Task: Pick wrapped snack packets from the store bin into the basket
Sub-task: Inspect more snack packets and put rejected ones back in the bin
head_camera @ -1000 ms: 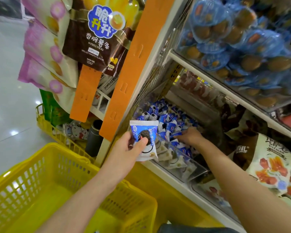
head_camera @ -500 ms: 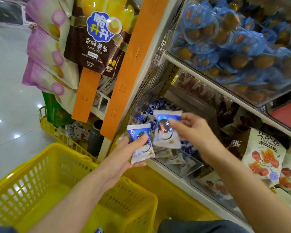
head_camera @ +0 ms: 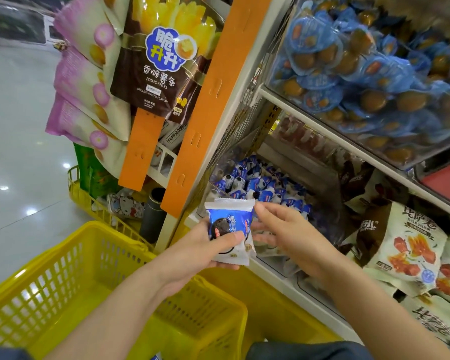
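Note:
My left hand grips blue-and-white wrapped snack packets with a dark cookie picture, thumb pressed across the front; two stacked edges show at the top. It holds them over the far rim of the yellow plastic basket. My right hand is just right of the packets, its relaxed fingertips touching their right edge. Behind both hands, a clear store bin on the lower shelf holds several of the same packets.
Potato-stick bags and pink-and-cream bags hang on orange strips at the left. Blue egg packs fill the upper shelf. Cream snack bags lie at the right. A yellow rack stands on the floor.
My right hand carried a second packet from the bin to my left hand, which now holds it stacked on the first. The right hand's fingers have loosened.

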Motion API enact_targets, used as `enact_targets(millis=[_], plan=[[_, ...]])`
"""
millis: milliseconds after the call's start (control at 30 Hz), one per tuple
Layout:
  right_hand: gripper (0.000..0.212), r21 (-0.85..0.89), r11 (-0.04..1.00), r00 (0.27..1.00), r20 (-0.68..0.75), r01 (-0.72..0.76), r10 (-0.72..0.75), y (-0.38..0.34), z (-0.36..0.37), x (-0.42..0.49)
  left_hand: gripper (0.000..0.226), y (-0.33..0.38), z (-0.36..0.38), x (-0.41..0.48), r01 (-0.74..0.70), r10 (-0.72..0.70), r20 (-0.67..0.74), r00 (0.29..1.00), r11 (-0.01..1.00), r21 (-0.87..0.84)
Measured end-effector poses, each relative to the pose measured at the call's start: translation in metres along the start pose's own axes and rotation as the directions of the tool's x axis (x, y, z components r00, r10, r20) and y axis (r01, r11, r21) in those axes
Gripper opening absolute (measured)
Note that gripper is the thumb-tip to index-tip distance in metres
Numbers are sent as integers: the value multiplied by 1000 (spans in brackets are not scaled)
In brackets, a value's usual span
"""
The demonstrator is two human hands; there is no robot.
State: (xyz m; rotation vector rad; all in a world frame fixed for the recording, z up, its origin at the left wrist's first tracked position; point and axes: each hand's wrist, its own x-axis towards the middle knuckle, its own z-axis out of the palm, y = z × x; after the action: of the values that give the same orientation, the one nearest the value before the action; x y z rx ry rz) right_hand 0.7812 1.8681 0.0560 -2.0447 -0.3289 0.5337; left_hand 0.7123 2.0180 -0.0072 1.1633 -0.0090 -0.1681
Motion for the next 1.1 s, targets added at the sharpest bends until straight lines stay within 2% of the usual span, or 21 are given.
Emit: enact_targets(millis=[133, 267, 333, 400, 467, 533, 633, 800, 867, 900, 967, 1100], plan=[[19, 20, 999, 999, 36, 28, -29, -2, -3, -3, 63, 3, 3, 2, -34, 35, 21, 999, 998, -49], [16, -23, 998, 997, 63, 55, -54, -7, -4, -4, 64, 4, 6, 1, -33, 35, 42, 999, 998, -49], [15, -23, 997, 996, -58, 68, -70, -13, -12, -1, 57, 5, 6, 1, -60, 61, 19, 998, 996, -64], [22, -31, 994, 955, -276, 106, -111, -14, -30, 11, 47, 7, 3, 1, -80, 75, -73, 995, 994, -78], [26, -171, 980, 857, -484, 104, -176, -12, -49, 28, 42, 9, 0, 2, -80, 68, -167, 984, 995, -62], [26, -372, 928, 784, -581, -16, -219, -3, -61, 47, 41, 10, -1, 2, -75, 66, -200, 978, 996, -42], [20, -474, 868, 826, -542, -150, -154, 17, -66, 69, 40, 10, 1, 2, -74, 67, -195, 979, 997, -32], [34, -576, 749, 846, -531, -328, -38, 37, -72, 84, 39, 10, -1, 3, -67, 57, -195, 979, 997, -43], [25, -603, 693, 865, -499, -394, 57, 36, -73, 84, 38, 10, -2, 4, -66, 57, -201, 978, 997, -41], [29, -606, 676, 869, -483, -420, 107, 36, -73, 83, 38, 10, -2, 5, -65, 55, -203, 978, 997, -41], [39, -614, 650, 874, -454, -448, 173, 33, -74, 82, 38, 10, -1, 6, -63, 53, -202, 978, 997, -41], [23, -593, 692, 908, -327, -412, 261, 22, -74, 84, 37, 10, 2, 6, -61, 52, -197, 979, 997, -39]])
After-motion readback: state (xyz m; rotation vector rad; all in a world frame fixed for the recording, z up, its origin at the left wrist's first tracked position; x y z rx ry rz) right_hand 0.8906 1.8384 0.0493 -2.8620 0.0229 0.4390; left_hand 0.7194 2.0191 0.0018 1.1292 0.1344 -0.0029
